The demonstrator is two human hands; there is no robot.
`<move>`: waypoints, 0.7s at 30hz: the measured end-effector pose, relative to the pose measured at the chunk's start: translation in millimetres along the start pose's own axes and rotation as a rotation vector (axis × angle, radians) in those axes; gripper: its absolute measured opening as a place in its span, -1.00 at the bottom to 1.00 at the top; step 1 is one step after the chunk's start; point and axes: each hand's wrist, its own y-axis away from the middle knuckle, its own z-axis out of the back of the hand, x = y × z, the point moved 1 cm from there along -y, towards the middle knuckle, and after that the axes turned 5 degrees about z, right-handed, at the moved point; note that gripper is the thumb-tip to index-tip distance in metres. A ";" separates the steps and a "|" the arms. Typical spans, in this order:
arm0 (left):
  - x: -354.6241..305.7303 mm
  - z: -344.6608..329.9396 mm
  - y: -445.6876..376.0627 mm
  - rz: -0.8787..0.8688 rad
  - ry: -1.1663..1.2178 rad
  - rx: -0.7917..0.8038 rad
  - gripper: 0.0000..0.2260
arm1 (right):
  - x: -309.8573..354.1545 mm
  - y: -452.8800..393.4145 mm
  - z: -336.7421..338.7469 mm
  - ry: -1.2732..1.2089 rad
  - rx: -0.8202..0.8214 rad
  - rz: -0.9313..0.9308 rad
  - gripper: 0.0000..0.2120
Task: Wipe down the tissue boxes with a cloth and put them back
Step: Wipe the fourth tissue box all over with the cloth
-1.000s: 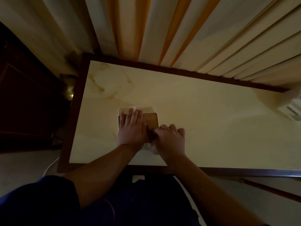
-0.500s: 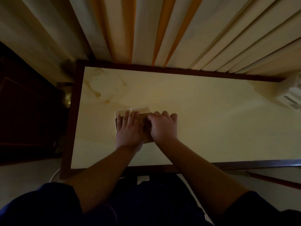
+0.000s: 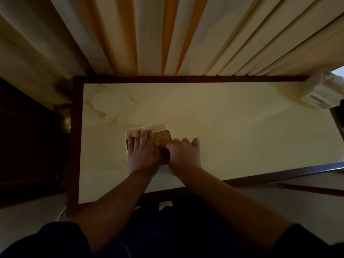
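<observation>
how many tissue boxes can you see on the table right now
2. One tissue box sits near the table's left-centre, under both hands. A second, white tissue box sits at the far right corner. Others may lie outside the view.

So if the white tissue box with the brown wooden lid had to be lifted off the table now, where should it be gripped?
Probably across the two short ends of the white tissue box with the brown wooden lid, coming from above. It lies flat on the cream table, and the left hand presses the lid while the right hand covers its right side, so both must shift first.
</observation>
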 end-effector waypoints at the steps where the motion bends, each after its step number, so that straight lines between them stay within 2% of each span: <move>1: 0.5 0.1 0.0 -0.004 0.014 -0.002 -0.43 | 1.5 -9.1 5.1 0.004 0.000 -0.013 -0.84; 6: -1.6 4.6 3.5 -0.038 0.008 -0.032 -0.49 | 1.3 -47.6 20.3 0.002 -0.087 -0.038 -0.80; 10: -0.2 2.7 3.0 -0.029 0.004 -0.027 -0.48 | 0.4 -46.2 14.1 -0.045 -0.121 -0.032 -0.80; 14: 0.7 -0.7 0.2 -0.015 0.038 -0.019 -0.44 | -2.7 -20.2 2.7 -0.035 -0.061 0.001 -0.75; 17: 0.4 -0.6 0.7 -0.014 -0.005 -0.014 -0.44 | -8.6 4.4 -8.2 -0.016 -0.001 0.039 -0.90; 21: -2.6 1.1 1.1 -0.016 -0.001 -0.010 -0.45 | -13.0 27.8 -17.2 -0.032 0.046 0.050 -0.84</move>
